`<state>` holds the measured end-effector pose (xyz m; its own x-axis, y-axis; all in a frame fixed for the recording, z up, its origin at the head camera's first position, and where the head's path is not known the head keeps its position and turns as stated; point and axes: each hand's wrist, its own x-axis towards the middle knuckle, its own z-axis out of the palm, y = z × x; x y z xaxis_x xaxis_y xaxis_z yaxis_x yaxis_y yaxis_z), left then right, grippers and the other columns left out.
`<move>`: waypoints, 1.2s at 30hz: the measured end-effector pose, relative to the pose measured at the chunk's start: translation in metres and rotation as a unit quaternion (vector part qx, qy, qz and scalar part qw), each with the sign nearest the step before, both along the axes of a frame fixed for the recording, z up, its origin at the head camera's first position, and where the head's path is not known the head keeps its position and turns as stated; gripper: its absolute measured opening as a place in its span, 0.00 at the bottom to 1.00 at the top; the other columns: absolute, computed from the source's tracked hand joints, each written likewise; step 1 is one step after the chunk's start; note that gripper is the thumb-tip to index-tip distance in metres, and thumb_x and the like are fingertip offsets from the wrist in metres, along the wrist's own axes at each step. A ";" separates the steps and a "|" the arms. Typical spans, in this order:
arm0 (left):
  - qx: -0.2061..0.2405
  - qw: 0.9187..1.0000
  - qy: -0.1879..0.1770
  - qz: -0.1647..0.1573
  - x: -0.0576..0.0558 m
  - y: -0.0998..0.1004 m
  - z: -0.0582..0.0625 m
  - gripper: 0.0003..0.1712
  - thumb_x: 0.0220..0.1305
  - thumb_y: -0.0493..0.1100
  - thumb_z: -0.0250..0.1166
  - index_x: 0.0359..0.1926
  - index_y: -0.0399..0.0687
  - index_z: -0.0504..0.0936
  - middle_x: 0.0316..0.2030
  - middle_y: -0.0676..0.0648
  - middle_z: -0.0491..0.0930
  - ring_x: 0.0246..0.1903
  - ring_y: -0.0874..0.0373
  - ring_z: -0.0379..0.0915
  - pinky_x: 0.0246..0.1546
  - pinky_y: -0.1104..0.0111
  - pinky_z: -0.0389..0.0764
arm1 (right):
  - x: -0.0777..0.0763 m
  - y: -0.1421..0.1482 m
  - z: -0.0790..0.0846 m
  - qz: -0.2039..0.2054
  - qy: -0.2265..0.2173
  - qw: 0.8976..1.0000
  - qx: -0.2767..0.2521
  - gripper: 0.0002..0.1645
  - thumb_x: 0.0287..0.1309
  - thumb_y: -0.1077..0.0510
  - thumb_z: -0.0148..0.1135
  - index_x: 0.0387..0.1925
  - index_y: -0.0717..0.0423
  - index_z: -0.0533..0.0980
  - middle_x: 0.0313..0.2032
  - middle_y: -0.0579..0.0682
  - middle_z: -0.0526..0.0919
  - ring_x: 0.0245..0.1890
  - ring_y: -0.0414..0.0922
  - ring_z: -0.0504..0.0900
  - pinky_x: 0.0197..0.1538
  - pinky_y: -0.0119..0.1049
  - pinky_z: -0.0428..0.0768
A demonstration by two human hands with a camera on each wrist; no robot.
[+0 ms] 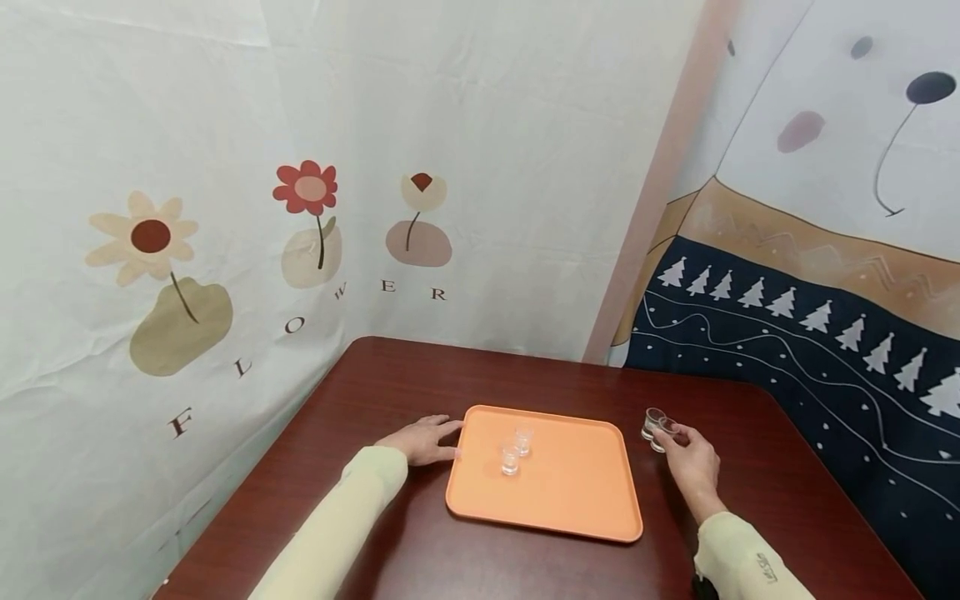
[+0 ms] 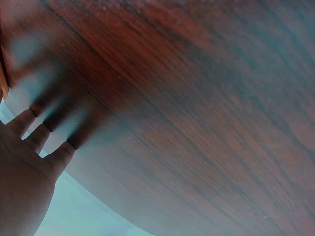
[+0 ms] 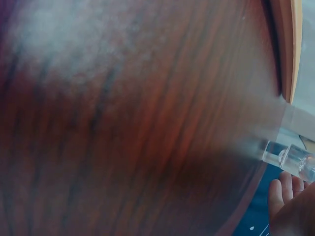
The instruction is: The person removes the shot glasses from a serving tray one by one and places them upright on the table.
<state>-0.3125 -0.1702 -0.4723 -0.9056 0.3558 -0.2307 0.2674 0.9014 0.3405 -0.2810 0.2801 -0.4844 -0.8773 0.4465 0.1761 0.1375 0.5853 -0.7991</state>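
Note:
An orange tray (image 1: 570, 508) lies on the dark red wooden table. Two small clear shot glasses stand on it left of its middle, the nearer glass (image 1: 510, 461) just in front of the farther glass (image 1: 523, 442). My left hand (image 1: 423, 440) rests at the tray's left edge, its fingers extended; three fingers (image 2: 37, 135) show over the table in the left wrist view. Right of the tray, my right hand (image 1: 693, 467) holds a clear shot glass (image 1: 659, 442) between thumb and fingers. Another shot glass (image 1: 651, 419) stands right behind that one. In the right wrist view a glass (image 3: 290, 158) shows beside the fingers.
The table (image 1: 420, 533) has rounded far corners and stretches around the tray. A white cloth (image 1: 495, 167) printed with flowers hangs behind and to the left. At the right hangs a dark blue cloth (image 1: 750, 333) with white trees.

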 end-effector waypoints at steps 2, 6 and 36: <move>0.000 1.000 -0.001 -0.001 0.001 0.000 0.001 0.38 0.68 0.63 0.60 0.74 0.61 0.64 0.73 0.42 0.58 0.73 0.43 0.50 0.66 0.47 0.61 | 0.000 0.001 -0.002 -0.005 0.003 1.000 0.004 0.29 0.62 0.47 0.67 0.54 0.66 0.77 0.49 0.68 0.81 0.51 0.63 0.75 0.54 0.58 0.70; 0.000 1.000 -0.003 0.001 0.001 0.001 0.002 0.38 0.68 0.63 0.60 0.74 0.62 0.64 0.74 0.42 0.57 0.73 0.44 0.49 0.66 0.47 0.60 | -0.002 0.000 -0.004 -0.004 -0.007 1.000 -0.004 0.29 0.63 0.47 0.65 0.55 0.67 0.76 0.51 0.69 0.80 0.53 0.63 0.73 0.57 0.58 0.69; -0.008 1.000 -0.005 0.009 0.000 0.002 0.003 0.38 0.67 0.64 0.60 0.74 0.62 0.64 0.73 0.43 0.58 0.73 0.44 0.51 0.66 0.47 0.61 | -0.005 0.005 0.012 0.028 -0.054 0.997 -0.056 0.47 0.65 0.43 0.62 0.70 0.71 0.58 0.62 0.73 0.69 0.61 0.65 0.68 0.62 0.58 0.68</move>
